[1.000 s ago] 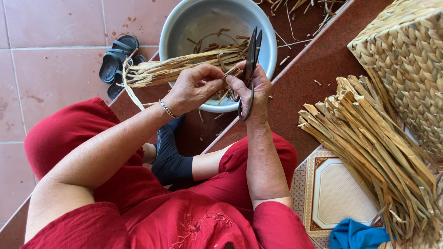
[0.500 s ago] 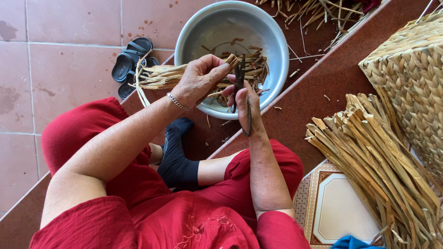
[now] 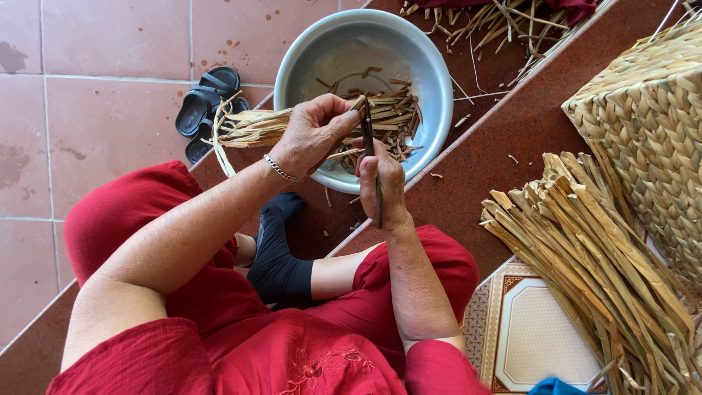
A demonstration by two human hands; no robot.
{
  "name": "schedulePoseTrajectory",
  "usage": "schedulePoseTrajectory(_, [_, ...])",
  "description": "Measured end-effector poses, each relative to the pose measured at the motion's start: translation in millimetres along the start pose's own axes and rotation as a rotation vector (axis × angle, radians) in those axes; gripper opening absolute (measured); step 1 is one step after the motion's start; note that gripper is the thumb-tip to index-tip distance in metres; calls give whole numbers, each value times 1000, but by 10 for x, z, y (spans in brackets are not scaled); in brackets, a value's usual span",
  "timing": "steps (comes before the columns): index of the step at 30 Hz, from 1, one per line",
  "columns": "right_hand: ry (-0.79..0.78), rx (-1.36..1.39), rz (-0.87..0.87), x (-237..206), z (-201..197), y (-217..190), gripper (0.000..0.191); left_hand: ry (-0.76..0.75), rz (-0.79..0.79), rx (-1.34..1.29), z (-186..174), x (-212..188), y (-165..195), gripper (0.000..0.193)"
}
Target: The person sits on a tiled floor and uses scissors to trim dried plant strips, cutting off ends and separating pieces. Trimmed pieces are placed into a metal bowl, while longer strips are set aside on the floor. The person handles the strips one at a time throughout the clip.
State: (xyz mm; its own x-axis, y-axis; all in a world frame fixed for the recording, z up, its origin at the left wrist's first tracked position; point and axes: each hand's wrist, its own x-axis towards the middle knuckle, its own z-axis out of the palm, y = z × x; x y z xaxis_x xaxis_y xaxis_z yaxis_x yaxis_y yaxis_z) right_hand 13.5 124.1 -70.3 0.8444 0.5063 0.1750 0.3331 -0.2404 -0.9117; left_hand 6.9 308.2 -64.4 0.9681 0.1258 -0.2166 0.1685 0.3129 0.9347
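Tiled floor w/ metal basin [image 3: 431,73] holding reed scraps [image 3: 395,117]; left hand [image 3: 311,135] fingers gripping reed bundle [image 3: 252,128], right hand [image 3: 382,183] clutching scissors [image 3: 371,157]

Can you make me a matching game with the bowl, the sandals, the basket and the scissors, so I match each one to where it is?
Things:
1. metal bowl
2. black sandals
3. woven basket
4. scissors

Places:
A. in the right hand
B. on the pink tiled floor, left of the bowl
C. at the right edge, behind the pile of dried reed strips
D. on the dark red step, under the left hand that grips a bundle of strips

Pairs: 1-D, 2-B, 3-C, 4-A
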Motion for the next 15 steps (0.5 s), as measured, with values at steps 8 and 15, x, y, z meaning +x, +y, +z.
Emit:
schedulePoseTrajectory(8, [101,-153,-44,-7,83,17,69,-6,-30,13,20,-6,65,19])
schedulePoseTrajectory(15, [73,-45,8,4,75,-36,78,-68,-89,13,69,-46,106,17])
